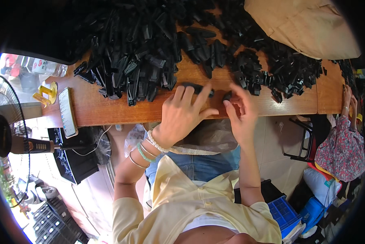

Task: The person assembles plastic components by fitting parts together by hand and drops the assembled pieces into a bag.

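My left hand (pixel 182 114) reaches over the front of the wooden table, fingers stretched and apart. Its fingertips lie over a long black plastic part (pixel 197 87); whether they press on it I cannot tell. Thumb and finger of my right hand (pixel 243 110) pinch a small black plastic piece (pixel 227 96) just above the table edge. A large heap of long black plastic parts (pixel 137 53) lies beyond my left hand. Smaller black pieces (pixel 249 67) are piled beyond my right hand, and a few rounded black parts (pixel 202 49) lie between the heaps.
On the table's left are a phone (pixel 67 112) and a yellow tape dispenser (pixel 47 94). A fan (pixel 7 136) stands at far left. A tan cloth sack (pixel 304 26) lies at back right. Another person in a floral sleeve (pixel 341 146) sits at far right. Below is a blue crate (pixel 284 215).
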{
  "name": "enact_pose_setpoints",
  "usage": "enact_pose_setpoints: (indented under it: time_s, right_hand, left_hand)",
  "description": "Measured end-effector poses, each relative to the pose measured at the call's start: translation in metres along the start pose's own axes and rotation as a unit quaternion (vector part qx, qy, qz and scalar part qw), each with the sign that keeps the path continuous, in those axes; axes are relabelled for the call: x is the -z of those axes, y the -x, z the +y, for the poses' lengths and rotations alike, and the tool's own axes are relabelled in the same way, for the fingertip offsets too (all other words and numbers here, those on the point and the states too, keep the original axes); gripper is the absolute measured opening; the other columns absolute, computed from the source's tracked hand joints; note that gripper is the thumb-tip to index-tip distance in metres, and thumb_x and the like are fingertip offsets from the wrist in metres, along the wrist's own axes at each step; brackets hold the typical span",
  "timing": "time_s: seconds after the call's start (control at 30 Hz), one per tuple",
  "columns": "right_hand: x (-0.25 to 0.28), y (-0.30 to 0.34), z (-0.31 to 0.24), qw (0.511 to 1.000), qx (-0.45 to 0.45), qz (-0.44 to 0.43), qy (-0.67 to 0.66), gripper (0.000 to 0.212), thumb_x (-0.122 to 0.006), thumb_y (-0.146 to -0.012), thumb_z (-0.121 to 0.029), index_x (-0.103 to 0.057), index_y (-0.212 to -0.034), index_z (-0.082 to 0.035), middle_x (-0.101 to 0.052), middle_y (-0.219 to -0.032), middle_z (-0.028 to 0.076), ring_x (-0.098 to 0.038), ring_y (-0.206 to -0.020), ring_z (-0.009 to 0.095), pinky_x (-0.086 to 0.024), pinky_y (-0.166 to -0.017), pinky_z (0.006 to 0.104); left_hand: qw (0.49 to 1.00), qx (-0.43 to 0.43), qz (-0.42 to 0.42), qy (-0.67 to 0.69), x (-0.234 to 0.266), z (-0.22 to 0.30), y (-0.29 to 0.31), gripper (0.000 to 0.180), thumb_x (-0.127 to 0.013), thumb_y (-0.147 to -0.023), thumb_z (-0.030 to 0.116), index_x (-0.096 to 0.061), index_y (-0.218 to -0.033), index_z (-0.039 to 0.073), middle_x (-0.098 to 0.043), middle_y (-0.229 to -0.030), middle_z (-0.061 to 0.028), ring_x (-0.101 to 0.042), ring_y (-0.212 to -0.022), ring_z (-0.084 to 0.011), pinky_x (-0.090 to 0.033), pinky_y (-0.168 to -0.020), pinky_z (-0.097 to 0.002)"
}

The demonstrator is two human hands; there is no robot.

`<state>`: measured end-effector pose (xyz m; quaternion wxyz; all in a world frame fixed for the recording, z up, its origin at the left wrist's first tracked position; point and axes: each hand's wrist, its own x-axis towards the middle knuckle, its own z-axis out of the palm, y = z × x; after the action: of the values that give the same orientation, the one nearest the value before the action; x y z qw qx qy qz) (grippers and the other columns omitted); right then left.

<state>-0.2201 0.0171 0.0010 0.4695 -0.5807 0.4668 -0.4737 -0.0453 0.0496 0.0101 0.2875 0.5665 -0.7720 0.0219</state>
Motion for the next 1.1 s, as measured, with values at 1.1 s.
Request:
enact_pose_setpoints:
  time_s: [1.1]
  right_hand:
    - [0.018,-0.009,-0.001,0.959,0.143,-0.152,0.193,0.025,-0.074,-0.071,0.004,-0.071,-0.096,0.000,-0.061,-0.088,0.006,-0.054,-0.081,0.021,-0.044,-0.067,0.0316]
  left_hand:
    - [0.961,-0.018,-0.010,0.277,-0.009,-0.018,0.006,0.029,-0.077,-0.070,0.004,-0.067,-0.096,-0.004,-0.062,-0.087,-0.0129,-0.057,-0.080,-0.0302,-0.048,-0.070,-0.0378]
